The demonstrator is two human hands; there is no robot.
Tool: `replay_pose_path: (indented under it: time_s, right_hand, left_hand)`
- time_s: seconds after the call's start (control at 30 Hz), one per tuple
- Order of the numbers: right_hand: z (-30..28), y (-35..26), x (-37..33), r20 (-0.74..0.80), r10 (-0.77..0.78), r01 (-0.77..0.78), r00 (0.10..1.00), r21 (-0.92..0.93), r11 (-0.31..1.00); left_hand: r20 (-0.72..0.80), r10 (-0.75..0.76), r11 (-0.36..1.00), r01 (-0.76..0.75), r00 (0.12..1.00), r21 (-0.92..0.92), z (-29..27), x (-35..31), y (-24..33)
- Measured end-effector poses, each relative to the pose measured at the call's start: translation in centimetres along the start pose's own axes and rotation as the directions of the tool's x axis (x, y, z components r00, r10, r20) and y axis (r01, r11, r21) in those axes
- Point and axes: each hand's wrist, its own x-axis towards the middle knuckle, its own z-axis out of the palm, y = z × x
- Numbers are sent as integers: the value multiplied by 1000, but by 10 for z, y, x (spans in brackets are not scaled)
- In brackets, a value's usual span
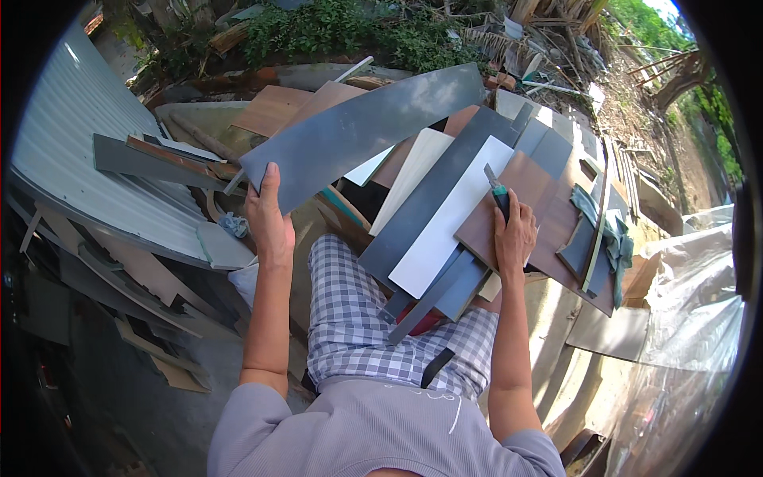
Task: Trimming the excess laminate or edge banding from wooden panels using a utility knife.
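Note:
My left hand (272, 213) grips the near left end of a long dark grey panel (366, 119), thumb on top. The panel is raised and slants away to the upper right over the other boards. A utility knife (500, 195) with a green and black handle is in my closed right hand (517, 234), its blade pointing up and away. Beneath that hand lies a brown wood-look board (497, 215). Beside it are a narrow white board (453, 219) and a wide dark grey board (437, 191). Thin dark strips (429, 298) rest by my lap.
Corrugated metal sheeting (111, 151) stands at the left, with offcuts (159, 163) along its edge. At the right lie a teal cloth (616, 242), long strips and clear plastic sheeting (683, 318). Plants (334, 40) and debris are at the far side.

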Motion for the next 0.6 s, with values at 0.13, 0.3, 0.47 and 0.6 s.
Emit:
replay_pose_path:
  time_s: [0.13, 0.3, 0.47, 0.6]
  right_hand:
    - [1, 2, -1, -69, 23, -19, 997, 59, 998]
    - [3, 5, 0, -137, 47, -21, 989, 185, 982]
    - [-49, -38, -7, -3, -36, 32, 999, 537, 843]
    - [-124, -109, -25, 60, -457, 340, 887, 585, 736]
  left_hand:
    - [97, 50, 997, -55, 994, 50, 7, -28, -10]
    - [162, 119, 946, -161, 980, 281, -10, -49, -29]
    - [347, 134, 846, -290, 928, 447, -18, -64, -27]
    - [428, 109, 837, -315, 897, 448, -19, -65, -16]
